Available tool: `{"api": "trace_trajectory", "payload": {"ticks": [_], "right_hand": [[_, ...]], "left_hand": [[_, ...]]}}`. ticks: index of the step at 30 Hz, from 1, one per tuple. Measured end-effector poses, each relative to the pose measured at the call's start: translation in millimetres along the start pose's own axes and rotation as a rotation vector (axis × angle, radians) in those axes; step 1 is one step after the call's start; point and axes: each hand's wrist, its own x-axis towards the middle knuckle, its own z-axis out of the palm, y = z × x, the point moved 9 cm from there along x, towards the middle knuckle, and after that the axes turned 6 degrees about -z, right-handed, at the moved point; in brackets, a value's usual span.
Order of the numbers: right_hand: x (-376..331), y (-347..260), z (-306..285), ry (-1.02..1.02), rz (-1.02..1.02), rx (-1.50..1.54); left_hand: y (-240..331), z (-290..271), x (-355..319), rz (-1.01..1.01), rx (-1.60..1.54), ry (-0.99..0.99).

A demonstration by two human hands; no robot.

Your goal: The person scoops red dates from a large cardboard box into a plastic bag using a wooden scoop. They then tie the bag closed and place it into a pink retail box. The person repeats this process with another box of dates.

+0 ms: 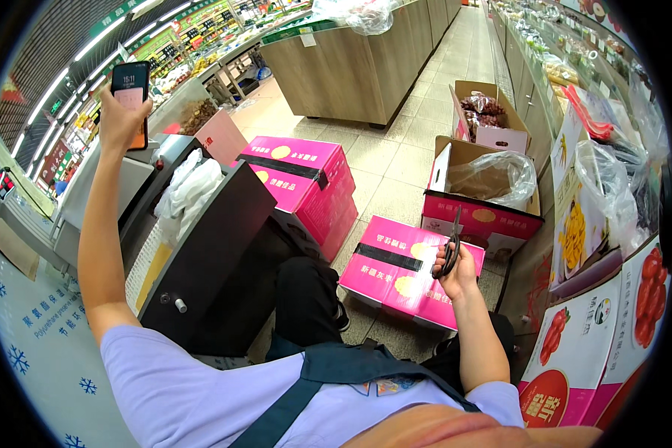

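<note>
My left hand (122,121) is raised at the upper left, its fingers closed round a dark smartphone (131,84) with a lit screen. Low in front of me, my right hand (460,273) grips a pair of black-handled scissors (447,260), blades pointing up and away. Beneath the scissors lies a closed pink carton (375,278) on the floor, with black tape across its top. A second pink carton (291,173), also taped in black, stands farther left beside a dark panel (228,257).
An open carton (482,216) with a clear plastic liner stands right of the pink carton. Behind it, another open carton (504,137) holds bagged grapes. White printed cartons (575,351) and shelves line the right side. A wood-panelled counter (343,71) stands ahead.
</note>
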Motion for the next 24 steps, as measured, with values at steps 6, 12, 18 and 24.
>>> {"api": "trace_trajectory", "payload": {"ticks": [6,12,18,24], "right_hand": [[2,1,-5,-0.006,-0.004,0.026],[17,10,-15,-0.028,0.039,0.065],[22,-9,-22,0.074,-0.057,0.051],[23,-42,-40,0.108,-0.125,0.091]], "left_hand": [[-31,16,-89,-0.043,-0.033,-0.638],[-98,14,-230,-0.226,0.125,-1.374],[-68,-15,-203,-0.05,-0.082,-0.948],[141,-25,-260,0.8,-0.071,-0.77]]}}
